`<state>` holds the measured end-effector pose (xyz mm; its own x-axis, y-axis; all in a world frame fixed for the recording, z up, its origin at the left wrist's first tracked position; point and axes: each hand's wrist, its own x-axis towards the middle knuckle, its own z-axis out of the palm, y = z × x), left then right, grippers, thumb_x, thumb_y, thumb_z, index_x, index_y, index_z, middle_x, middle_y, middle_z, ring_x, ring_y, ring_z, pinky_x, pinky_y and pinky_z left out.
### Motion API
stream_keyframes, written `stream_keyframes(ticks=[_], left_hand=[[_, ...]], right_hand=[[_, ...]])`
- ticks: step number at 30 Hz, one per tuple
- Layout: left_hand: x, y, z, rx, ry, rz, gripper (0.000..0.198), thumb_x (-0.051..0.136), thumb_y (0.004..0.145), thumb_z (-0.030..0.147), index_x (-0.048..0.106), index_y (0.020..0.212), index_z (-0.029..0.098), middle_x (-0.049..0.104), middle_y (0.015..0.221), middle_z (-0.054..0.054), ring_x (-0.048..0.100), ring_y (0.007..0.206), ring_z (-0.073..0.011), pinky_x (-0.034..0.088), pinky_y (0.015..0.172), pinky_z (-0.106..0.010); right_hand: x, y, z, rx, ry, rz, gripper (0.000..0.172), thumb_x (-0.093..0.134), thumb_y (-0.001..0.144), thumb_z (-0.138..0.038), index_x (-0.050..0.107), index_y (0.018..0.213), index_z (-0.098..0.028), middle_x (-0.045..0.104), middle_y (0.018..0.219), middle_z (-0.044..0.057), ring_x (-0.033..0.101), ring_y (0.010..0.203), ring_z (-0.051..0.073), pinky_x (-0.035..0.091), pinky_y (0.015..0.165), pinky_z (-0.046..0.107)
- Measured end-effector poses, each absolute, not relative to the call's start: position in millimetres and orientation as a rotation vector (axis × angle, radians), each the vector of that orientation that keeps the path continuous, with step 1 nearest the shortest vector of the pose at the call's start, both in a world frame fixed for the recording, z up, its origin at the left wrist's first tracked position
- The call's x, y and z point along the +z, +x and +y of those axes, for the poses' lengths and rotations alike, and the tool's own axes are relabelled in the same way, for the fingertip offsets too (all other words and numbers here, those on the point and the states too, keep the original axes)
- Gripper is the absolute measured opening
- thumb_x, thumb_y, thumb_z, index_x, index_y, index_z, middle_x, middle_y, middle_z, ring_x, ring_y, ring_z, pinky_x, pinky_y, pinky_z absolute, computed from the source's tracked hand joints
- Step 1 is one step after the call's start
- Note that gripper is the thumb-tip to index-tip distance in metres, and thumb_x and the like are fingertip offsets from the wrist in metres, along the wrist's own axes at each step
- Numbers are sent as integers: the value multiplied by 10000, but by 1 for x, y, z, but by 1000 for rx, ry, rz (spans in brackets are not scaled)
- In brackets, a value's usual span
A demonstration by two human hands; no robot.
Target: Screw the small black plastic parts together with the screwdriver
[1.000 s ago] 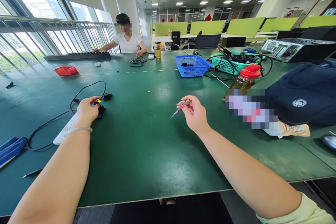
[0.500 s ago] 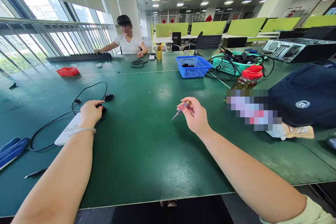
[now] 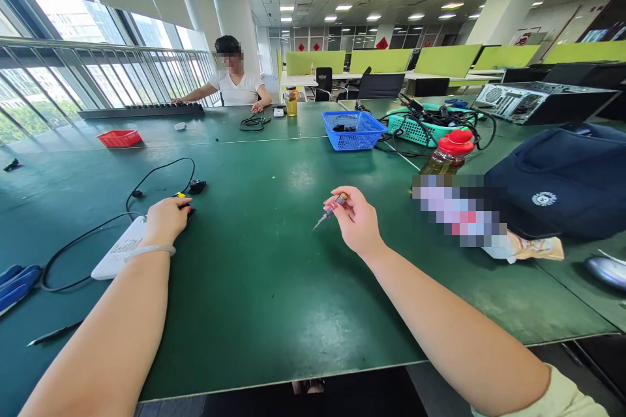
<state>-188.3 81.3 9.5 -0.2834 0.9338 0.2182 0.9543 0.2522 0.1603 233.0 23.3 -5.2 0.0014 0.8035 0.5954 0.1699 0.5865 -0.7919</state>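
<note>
My right hand (image 3: 360, 221) holds a small precision screwdriver (image 3: 326, 215) between thumb and fingers above the green table (image 3: 254, 273). Its thin tip points down and to the left. On the left, my left hand (image 3: 166, 218) is closed on a small black object (image 3: 190, 212), mostly hidden under the fingers. A bit of yellow (image 3: 180, 195) shows at the fingertips. Beside that wrist lies a flat white device (image 3: 115, 254) with a black cable (image 3: 68, 249). A small black connector (image 3: 197, 186) rests just beyond the fingers.
Farther back are a red tray (image 3: 120, 138), a blue basket (image 3: 353, 138) and a green basket (image 3: 415, 132) of cables. To the right stand a red-lidded bottle (image 3: 447, 151) and a dark bag (image 3: 577, 176). Another person (image 3: 237, 85) sits across the table. A pen (image 3: 56, 333) and blue gloves (image 3: 17, 287) lie left.
The whole view has shifted slightly. Yellow now shows at my left fingertips, where black was visible before. My right hand still holds the screwdriver in nearly the same pose.
</note>
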Motion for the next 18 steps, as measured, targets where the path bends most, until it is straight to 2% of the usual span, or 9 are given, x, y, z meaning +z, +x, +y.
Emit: stream_keyframes(ticks=[4, 7, 9, 13, 16, 18], left_hand=[[11, -178, 79, -298, -1827, -2442, 427, 457, 893, 247, 664, 1244, 118, 628, 1305, -179, 567, 1218, -345, 442, 1028, -440], [20, -170, 69, -311, -1798, -2313, 505, 509, 888, 263, 556, 1361, 92, 455, 1471, -218, 430, 1350, -354, 366, 1105, -446], [30, -165, 60, -292, -1714, -2285, 575, 597, 847, 312, 530, 1375, 94, 399, 1488, -230, 391, 1349, -390, 362, 1097, -476], [46, -159, 43, 69, -1587, -2471, 547, 710, 737, 477, 685, 1160, 131, 448, 1423, -204, 355, 1311, -450, 417, 1016, -518], [44, -166, 39, 276, -1602, -2526, 466, 761, 665, 464, 742, 1050, 203, 412, 1494, -156, 231, 1395, -474, 343, 1067, -566], [35, -178, 40, 238, -1709, -2520, 390, 782, 621, 452, 761, 944, 234, 441, 1486, -136, 158, 1423, -503, 278, 1084, -622]], right_hand=[[-3, 232, 22, 605, -869, -1536, 163, 560, 923, -341, 555, 1053, -242, 720, 899, 43, 724, 841, 194, 607, 834, 404], [-2, 232, 21, 599, -874, -1542, 158, 561, 923, -334, 559, 1050, -240, 723, 904, 45, 725, 838, 195, 607, 832, 405], [-1, 232, 21, 595, -874, -1544, 152, 554, 927, -320, 559, 1055, -239, 725, 912, 46, 725, 843, 193, 605, 838, 408], [-1, 232, 20, 580, -865, -1554, 146, 544, 927, -302, 558, 1057, -238, 726, 903, 43, 724, 836, 188, 603, 836, 401], [-1, 232, 20, 575, -869, -1568, 145, 541, 924, -295, 557, 1056, -236, 726, 899, 40, 723, 837, 186, 603, 831, 392], [-1, 232, 19, 575, -869, -1574, 146, 538, 924, -288, 556, 1059, -235, 726, 898, 39, 723, 840, 186, 604, 827, 389]])
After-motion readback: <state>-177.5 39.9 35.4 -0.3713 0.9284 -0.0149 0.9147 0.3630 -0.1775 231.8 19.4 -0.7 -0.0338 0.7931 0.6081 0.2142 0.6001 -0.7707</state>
